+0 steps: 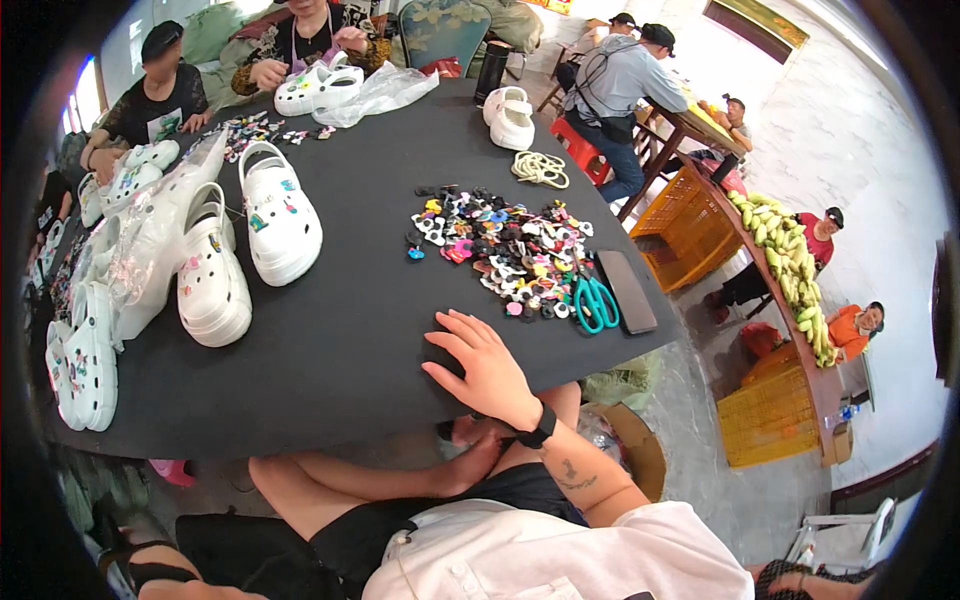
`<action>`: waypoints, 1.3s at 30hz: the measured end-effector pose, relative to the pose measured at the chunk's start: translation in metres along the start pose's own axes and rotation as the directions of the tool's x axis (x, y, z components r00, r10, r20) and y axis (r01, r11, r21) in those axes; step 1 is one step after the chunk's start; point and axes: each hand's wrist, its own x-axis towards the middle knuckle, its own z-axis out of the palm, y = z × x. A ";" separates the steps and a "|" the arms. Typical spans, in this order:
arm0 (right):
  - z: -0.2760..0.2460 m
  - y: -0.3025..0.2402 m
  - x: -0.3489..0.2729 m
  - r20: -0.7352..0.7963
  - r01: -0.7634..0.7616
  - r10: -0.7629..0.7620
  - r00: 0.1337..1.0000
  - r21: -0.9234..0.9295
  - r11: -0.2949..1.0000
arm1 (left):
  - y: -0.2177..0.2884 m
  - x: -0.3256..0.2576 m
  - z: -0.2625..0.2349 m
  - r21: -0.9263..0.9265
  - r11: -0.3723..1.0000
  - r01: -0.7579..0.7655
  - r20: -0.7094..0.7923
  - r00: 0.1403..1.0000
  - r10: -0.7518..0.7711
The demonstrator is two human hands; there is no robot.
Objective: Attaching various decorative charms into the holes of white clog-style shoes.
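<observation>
My right hand [482,366] rests palm down on the dark tabletop [350,370], fingers apart and holding nothing. A black band circles that wrist. Just beyond the fingertips lies a pile of small colourful shoe charms [500,245]. Teal-handled scissors [596,303] and a dark phone [626,291] lie at the pile's right side. To the left stand two white clogs with charms, one clog [281,215] farther off and another clog [214,280] nearer. My left hand cannot be seen.
More white clogs [85,360] and clear plastic bags [150,240] crowd the left edge. Two people handle clogs across the table. A white clog pair [510,118] and cream cords [540,169] lie at the far right. Beyond are yellow crates [768,410] and green produce [785,260].
</observation>
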 end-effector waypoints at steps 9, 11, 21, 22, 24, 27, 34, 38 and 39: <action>-0.007 0.009 -0.008 -0.128 0.033 -0.034 0.991 -0.013 0.999 | -0.019 0.050 -0.154 0.779 0.319 0.540 -0.589 0.804 0.076; -0.003 0.007 -0.006 -0.163 0.085 -0.079 0.983 0.031 0.996 | -0.025 0.028 -0.231 0.786 0.081 0.612 -0.616 0.767 0.179; 0.031 0.020 -0.013 -0.303 0.133 -0.097 0.948 0.102 0.986 | -0.019 0.068 -0.290 0.693 -0.318 0.647 -0.667 0.743 0.056; 0.036 0.023 -0.014 -0.361 0.146 -0.111 0.926 0.072 0.987 | -0.025 0.067 -0.296 0.740 -0.197 0.643 -0.645 0.762 0.066; 0.037 0.018 -0.004 -0.355 0.182 -0.146 0.923 0.069 0.981 | 0.005 0.022 -0.410 0.616 -0.153 0.773 -0.772 0.631 0.083; 0.020 0.016 -0.010 -0.322 0.138 -0.147 0.935 -0.051 0.989 | -0.004 0.041 -0.413 0.517 -0.106 0.849 -0.856 0.517 -0.035; 0.025 0.016 -0.009 -0.334 0.156 -0.178 0.926 -0.093 0.983 | -0.007 0.041 -0.403 0.503 -0.002 0.864 -0.862 0.502 -0.075; 0.019 0.015 -0.009 -0.332 0.163 -0.182 0.926 -0.085 0.983 | 0.002 0.036 -0.398 0.488 0.068 0.870 -0.866 0.493 -0.088; 0.018 0.015 -0.009 -0.319 0.157 -0.177 0.931 -0.086 0.984 | 0.004 0.036 -0.397 0.486 0.085 0.870 -0.866 0.492 -0.091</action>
